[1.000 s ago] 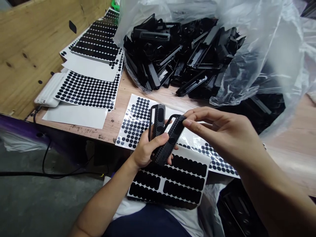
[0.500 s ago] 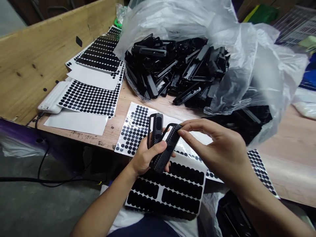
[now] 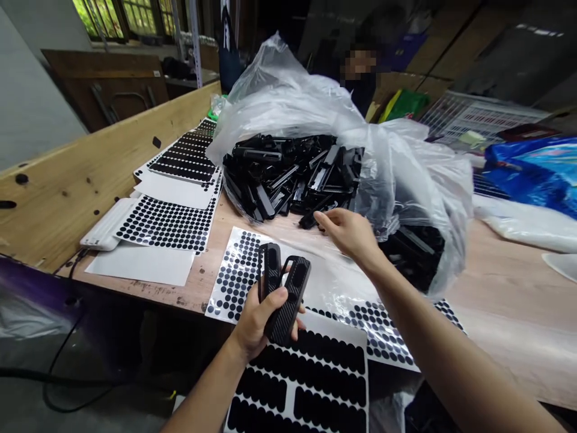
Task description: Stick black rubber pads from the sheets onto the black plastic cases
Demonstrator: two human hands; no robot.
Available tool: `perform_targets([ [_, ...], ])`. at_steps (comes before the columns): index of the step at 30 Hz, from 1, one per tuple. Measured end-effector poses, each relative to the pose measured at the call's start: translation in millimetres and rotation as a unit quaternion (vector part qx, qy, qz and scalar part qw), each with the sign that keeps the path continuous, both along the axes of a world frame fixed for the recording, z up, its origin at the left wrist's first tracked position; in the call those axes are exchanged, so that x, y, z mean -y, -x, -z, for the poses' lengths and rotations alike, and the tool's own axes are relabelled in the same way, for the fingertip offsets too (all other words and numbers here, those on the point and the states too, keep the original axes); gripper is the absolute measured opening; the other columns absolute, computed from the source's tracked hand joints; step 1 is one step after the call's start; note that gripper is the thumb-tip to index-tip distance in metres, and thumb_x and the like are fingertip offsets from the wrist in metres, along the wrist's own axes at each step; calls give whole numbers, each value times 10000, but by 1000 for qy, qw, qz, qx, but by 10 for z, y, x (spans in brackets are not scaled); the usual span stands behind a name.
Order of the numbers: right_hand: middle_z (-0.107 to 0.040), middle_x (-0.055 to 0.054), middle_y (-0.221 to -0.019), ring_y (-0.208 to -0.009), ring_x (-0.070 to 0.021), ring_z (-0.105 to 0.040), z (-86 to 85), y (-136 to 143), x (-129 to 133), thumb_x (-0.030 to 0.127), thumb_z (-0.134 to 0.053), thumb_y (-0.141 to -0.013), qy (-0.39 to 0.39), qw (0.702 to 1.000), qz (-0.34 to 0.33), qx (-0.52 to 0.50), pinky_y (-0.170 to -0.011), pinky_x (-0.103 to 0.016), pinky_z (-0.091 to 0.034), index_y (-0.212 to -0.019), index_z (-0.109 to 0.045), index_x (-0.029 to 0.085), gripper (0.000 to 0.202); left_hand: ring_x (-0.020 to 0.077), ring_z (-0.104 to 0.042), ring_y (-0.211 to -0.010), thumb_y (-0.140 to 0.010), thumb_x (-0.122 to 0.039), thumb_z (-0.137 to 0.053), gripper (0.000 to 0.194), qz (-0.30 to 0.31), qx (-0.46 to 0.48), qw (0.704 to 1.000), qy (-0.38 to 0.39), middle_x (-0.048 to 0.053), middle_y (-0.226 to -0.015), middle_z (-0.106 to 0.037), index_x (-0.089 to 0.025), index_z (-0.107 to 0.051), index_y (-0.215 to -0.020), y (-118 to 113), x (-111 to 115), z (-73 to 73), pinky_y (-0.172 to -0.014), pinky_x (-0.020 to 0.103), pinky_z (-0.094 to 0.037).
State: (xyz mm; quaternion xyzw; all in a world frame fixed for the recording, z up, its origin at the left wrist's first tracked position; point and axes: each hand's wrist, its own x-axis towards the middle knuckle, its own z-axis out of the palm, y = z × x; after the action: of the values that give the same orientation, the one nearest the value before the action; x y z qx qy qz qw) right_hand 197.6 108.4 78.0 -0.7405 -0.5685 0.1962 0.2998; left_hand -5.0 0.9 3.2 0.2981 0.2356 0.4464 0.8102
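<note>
Since the earlier frame, the right hand (image 3: 345, 231) has moved off the carbon-textured frames to the near edge of the black parts heap (image 3: 288, 174); the view now takes in more of the background. The desk (image 3: 509, 282) carries everything listed next. Clear plastic bagging (image 3: 311, 102) spreads over its middle, holding the heap, too many parts to count. One wooden side board (image 3: 103, 162) bounds the left; one blue bag (image 3: 532, 171) lies at far right. One person (image 3: 360, 78) is behind the bagging, partly hidden by it. One front dotted sheet (image 3: 234, 270) lies before the heap, overlapped by the left hand (image 3: 259, 316) and crossed by the right forearm. One black sticker sheet (image 3: 291, 385) sits below the desk's front edge. Left: overlapping sticker sheets (image 3: 169, 222), exact count obscured, beside one white power strip (image 3: 108, 225). The left hand grips two carbon-textured frames (image 3: 283, 319), fanned, slots upward. The right hand's thumb and finger meet at one loose black part (image 3: 309, 221); whether they grip it, cannot tell.
</note>
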Motion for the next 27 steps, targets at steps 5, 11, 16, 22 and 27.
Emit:
perform_targets([
  [5,-747,-80,-946,-867,-214,-710,200,-8,-489,389,-736,-932,57,991,39,-117,-797,-385,-579,-895,-713,141,252,105,-639,-651,-750,-392,-907,506,-59,-33,997,-26,48,-933,-702,-136,-614,-1073,-43,51,-55,-780,392,-650],
  [11,-736,-58,-1088,-1060,-224,-695,164,-12,109,465,-658,-860,29,930,-52,-364,-920,-402,-593,-801,-612,234,243,106,-611,-606,-818,-435,-811,367,-66,4,998,-1,47,-918,-658,-125,-657,-941,-26,26,-74,-597,309,-627],
  [16,-704,-26,-955,-933,-214,-676,96,45,973,431,-765,-762,104,825,-140,-538,-924,-464,-601,-857,-699,240,223,145,-657,-596,-803,-502,-832,444,-74,-6,997,28,45,-837,-686,-132,-648,-967,-54,-11,-70,-550,277,-590],
  [22,-636,-17,-829,-765,-169,-616,-45,20,1291,451,-737,-870,169,829,-204,-492,-670,-333,-630,-869,-728,211,241,135,-664,-600,-696,-609,-888,551,-70,-24,995,67,20,-778,-685,-134,-665,-863,-52,-34,-84,-555,245,-576],
  [27,-660,-14,-763,-629,-122,-584,-238,126,1015,559,-776,-830,151,892,-283,-317,-571,-255,-558,-873,-736,177,387,214,-737,-685,-709,-718,-823,659,-7,-39,999,14,74,-837,-749,-134,-665,-971,-9,-44,-45,-561,290,-603],
])
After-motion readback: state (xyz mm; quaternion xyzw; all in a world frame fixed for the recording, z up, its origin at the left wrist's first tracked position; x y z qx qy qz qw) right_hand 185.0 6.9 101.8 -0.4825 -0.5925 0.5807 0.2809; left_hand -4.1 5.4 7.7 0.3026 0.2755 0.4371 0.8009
